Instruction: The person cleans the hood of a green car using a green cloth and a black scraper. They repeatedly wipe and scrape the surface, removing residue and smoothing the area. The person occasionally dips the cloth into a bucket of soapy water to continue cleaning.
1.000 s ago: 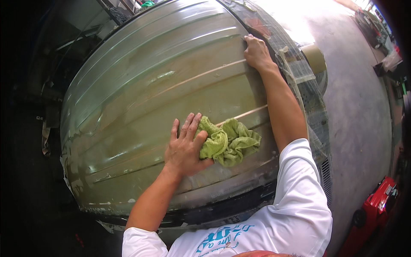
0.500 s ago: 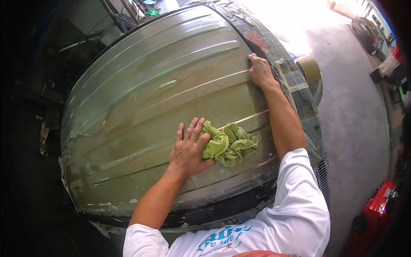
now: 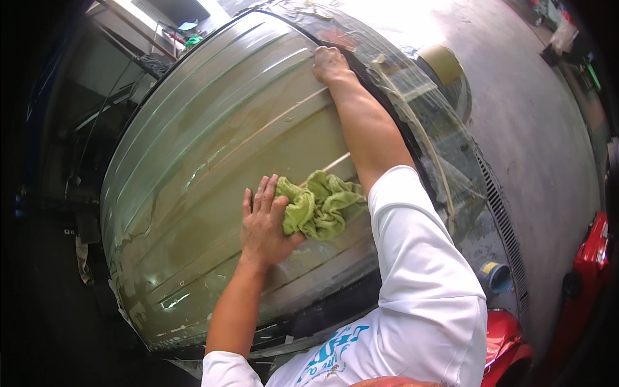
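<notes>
A vehicle roof (image 3: 200,226), ribbed and patchy olive-grey with a wet-looking sheen, stretches out in front of me. My left hand (image 3: 263,229) lies on it with the fingers stretched out and the thumb spread. Against the thumb side of that hand rests a crumpled green cloth (image 3: 316,209), partly between thumb and forefinger. Farther off, my right hand (image 3: 330,64) is closed at the roof's right edge, just past the end of a pale strip. Whatever its fingers hold is hidden.
Clear plastic sheeting (image 3: 425,129) covers the vehicle's right side, with a roll of tan masking paper (image 3: 440,63) beside it. A blue tin (image 3: 495,277) stands on the floor near a drain grate (image 3: 503,213). Red vehicles (image 3: 590,258) are at the lower right.
My right hand has slid farther away along the roof's edge, beyond the pale strip's end. The view has turned. My left hand and the green cloth keep about the same place together.
</notes>
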A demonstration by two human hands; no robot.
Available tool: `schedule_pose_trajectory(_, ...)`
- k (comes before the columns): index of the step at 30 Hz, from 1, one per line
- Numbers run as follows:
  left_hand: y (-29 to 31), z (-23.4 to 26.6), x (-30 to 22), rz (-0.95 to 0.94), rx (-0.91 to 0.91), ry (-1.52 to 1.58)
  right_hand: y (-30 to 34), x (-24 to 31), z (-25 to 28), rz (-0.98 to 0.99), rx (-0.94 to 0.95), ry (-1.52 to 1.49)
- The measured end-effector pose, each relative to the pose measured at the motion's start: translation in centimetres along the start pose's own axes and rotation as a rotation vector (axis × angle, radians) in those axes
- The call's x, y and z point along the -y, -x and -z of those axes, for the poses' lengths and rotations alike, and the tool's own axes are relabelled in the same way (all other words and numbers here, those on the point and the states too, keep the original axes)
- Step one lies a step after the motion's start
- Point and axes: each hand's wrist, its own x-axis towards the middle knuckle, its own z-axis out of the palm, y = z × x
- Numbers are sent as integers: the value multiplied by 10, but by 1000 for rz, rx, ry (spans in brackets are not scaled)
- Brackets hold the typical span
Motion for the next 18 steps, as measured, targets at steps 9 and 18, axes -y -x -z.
schedule_pose_trajectory(9, -5, -2, -3, -43, -32, -26, 158, -55, 16, 32, -157, 31)
schedule_pose_trajectory(18, 1, -5, 2, -24, -11, -47, 337, -97, 14, 101, -319, 250)
